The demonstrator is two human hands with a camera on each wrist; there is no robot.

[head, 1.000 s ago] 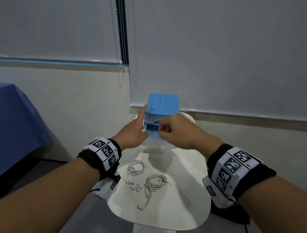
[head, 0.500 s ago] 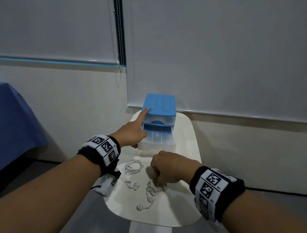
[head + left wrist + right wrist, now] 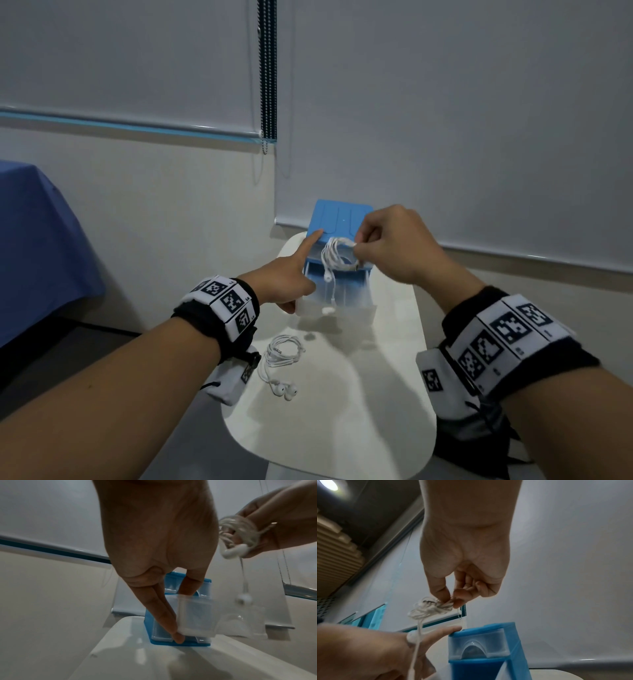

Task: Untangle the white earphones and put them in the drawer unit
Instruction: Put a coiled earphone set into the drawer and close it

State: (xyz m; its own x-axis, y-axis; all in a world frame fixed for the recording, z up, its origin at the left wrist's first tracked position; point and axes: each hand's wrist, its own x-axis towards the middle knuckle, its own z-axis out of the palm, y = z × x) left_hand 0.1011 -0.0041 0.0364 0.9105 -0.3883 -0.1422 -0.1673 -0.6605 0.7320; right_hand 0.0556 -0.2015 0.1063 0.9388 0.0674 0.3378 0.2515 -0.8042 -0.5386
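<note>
Although the head view shows most of the scene, the blue cloth point(image 3: 41, 246) at far left is cut off by the frame edge, and both forearms run out of the bottom corners. Next to the right, the left hand point(image 3: 287, 277) reaches forward with its index finger straight, the tip resting on the left front corner of the blue drawer unit point(image 3: 339, 219); in the left wrist view its other fingers lie straight down against the unit's side and the pulled-out clear drawer point(image 3: 337, 296), holding nothing. On the white table point(image 3: 342, 394) below that wrist lies a second set of earphones point(image 3: 279, 363), loosely coiled, its two buds nearest the person. Further right, the drawer stands open toward the person; its clear walls are blurred in the left wrist view and its contents hard to make out. Above it hangs the bundle of white earphones point(image 3: 337, 255), wound into a coil with one cord trailing straight down, a bud dangling over the open drawer. The right hand point(image 3: 394, 246) holds this bundle from above, thumb and forefinger pinching the coil's top, remaining fingers curled in. Behind everything hang grey roller blinds point(image 3: 462, 120) with a bead chain point(image 3: 267, 75).
</note>
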